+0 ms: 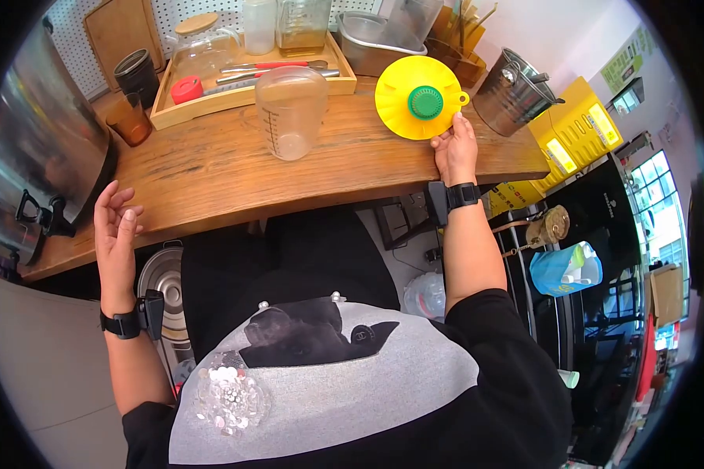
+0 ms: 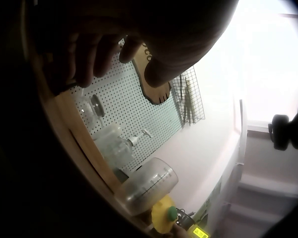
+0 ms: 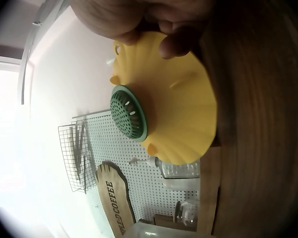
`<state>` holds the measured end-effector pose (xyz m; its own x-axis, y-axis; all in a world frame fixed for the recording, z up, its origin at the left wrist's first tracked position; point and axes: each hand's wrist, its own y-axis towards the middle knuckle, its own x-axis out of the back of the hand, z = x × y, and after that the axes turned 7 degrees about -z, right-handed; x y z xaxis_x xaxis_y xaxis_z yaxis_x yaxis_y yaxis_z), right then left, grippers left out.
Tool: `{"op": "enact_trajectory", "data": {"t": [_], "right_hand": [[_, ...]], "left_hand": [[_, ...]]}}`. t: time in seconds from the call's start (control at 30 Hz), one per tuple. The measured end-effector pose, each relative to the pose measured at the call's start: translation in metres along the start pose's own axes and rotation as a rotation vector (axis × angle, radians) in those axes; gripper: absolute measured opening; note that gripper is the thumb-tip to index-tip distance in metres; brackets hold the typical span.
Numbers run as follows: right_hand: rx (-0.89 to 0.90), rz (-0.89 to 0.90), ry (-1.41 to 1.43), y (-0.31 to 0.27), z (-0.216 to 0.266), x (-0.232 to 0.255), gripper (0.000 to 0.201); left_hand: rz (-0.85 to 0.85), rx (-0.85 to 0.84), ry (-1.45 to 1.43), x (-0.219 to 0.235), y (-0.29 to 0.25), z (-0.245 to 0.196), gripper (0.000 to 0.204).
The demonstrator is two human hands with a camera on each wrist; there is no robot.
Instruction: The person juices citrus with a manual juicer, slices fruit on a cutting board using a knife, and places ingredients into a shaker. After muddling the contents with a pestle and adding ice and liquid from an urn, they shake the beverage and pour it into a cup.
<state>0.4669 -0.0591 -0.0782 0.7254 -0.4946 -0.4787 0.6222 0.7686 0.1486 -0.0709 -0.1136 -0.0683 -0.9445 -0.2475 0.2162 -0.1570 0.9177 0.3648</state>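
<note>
A yellow disc-shaped piece with a green perforated centre stands at the table's right part. My right hand pinches its lower right edge near the small loop. My left hand is raised at the table's left front edge, fingers relaxed, holding nothing. Between the hands, nearer the yellow piece, a clear measuring cup stands on the wooden table.
Behind the cup lies a wooden tray with a glass teapot, jug and tongs. An amber cup and large metal urn stand left. A metal bucket stands right of the yellow piece.
</note>
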Motion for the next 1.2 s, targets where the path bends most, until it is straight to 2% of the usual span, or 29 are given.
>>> {"op": "enact_trajectory", "data": {"t": [0.33,0.83,0.93,0.97,1.07,1.1,1.17,1.2], "right_hand": [[0.042,0.004,-0.037,-0.006,-0.001,-0.002,0.019],[0.257,0.094,0.000,-0.019,0.003,-0.008,0.018],[0.457,0.201,-0.021,-0.029,0.026,-0.026,0.020],[0.454,0.205,-0.018,-0.032,0.031,-0.034,0.020],[0.568,0.316,-0.058,-0.043,0.043,-0.062,0.021],[0.559,0.328,-0.047,-0.044,0.043,-0.070,0.021],[0.688,0.430,-0.101,-0.043,0.041,-0.088,0.023],[0.690,0.482,-0.095,-0.043,0.042,-0.098,0.024]], "left_hand": [[0.020,0.030,-0.059,-0.010,0.009,0.003,0.050],[0.072,0.047,-0.084,-0.023,0.034,0.005,0.051],[0.133,0.025,-0.081,-0.030,0.047,0.000,0.058],[0.128,0.025,-0.077,-0.035,0.051,-0.007,0.058],[0.199,-0.004,-0.130,-0.056,0.065,-0.034,0.080],[0.184,0.000,-0.121,-0.064,0.069,-0.041,0.080],[0.295,-0.119,-0.177,-0.080,0.077,-0.054,0.087],[0.279,-0.114,-0.168,-0.088,0.082,-0.059,0.087]]}}
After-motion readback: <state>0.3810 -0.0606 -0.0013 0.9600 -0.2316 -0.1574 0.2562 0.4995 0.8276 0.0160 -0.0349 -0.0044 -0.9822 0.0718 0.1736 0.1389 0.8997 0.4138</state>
